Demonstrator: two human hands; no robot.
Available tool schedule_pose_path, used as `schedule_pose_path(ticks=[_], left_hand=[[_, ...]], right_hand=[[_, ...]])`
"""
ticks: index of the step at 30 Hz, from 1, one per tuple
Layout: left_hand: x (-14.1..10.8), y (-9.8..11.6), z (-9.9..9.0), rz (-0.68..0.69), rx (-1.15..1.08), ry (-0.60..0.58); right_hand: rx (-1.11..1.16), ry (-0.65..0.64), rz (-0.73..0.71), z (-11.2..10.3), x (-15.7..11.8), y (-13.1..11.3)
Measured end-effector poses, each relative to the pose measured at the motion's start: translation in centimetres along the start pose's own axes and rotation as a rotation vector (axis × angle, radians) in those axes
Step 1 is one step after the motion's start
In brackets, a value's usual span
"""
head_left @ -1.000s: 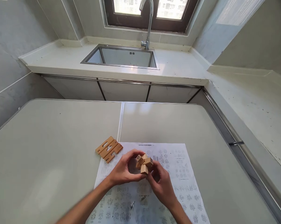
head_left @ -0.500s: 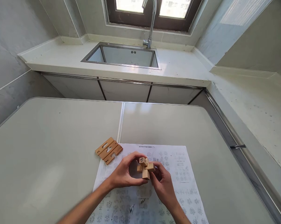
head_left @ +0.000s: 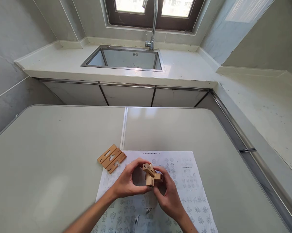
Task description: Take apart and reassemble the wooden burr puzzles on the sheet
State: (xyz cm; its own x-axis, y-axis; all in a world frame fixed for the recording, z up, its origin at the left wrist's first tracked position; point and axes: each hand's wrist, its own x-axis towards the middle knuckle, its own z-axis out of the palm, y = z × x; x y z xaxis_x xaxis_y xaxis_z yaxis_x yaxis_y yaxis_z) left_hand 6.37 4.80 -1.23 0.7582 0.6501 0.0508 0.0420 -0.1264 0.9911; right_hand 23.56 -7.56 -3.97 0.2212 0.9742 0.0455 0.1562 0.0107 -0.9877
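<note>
Between my hands, above a printed sheet, is a wooden burr puzzle made of interlocking bars that cross each other. A dark mark shows on the end of its upper bar. My left hand curves around its left side, thumb below and fingers above. From the right, my right hand pinches it with thumb and fingers. Some of the bars are covered by my fingers. Left of my hands, several flat notched wooden pieces with dark numbers lie side by side, partly over the sheet's corner.
A pale table with a seam down its middle carries everything. Beyond it stands a counter with a sink and a tap under a window. Another counter runs along the right.
The burr puzzle has turned a little in my hands, and its upper bar now slants more. My right fingers have shifted upward around it. The whole view has moved slightly.
</note>
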Motion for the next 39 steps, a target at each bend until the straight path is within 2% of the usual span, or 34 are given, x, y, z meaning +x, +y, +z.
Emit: schedule_pose_path(ticks=[6,12,16,22,27,33,39], left_hand=[[0.0,0.2,-0.1,0.002,-0.022,-0.002],[-0.1,0.2,-0.1,-0.027,-0.042,-0.015],[-0.2,-0.2,-0.1,-0.044,-0.067,-0.008],[-0.3,-0.6,0.0,0.004,-0.063,0.000],[-0.3,-0.7,-0.1,0.034,-0.035,0.024],[-0.3,-0.6,0.0,0.031,0.168,0.141],[-0.4,-0.9,0.5,0.035,0.357,0.127]], right_hand=[[-0.066,-0.017,-0.040,-0.2,0.1,-0.1],[-0.074,0.064,0.040,0.1,0.1,0.4],[-0.024,0.070,0.106,0.0,0.0,0.1],[0.285,-0.064,0.372,-1.0,0.4,-1.7],[0.400,-0.168,0.445,-2.7,0.3,-2.7],[0.179,-0.116,0.539,-4.5,0.6,-3.5],[-0.107,0.030,0.465,-4.1,0.2,-3.0]])
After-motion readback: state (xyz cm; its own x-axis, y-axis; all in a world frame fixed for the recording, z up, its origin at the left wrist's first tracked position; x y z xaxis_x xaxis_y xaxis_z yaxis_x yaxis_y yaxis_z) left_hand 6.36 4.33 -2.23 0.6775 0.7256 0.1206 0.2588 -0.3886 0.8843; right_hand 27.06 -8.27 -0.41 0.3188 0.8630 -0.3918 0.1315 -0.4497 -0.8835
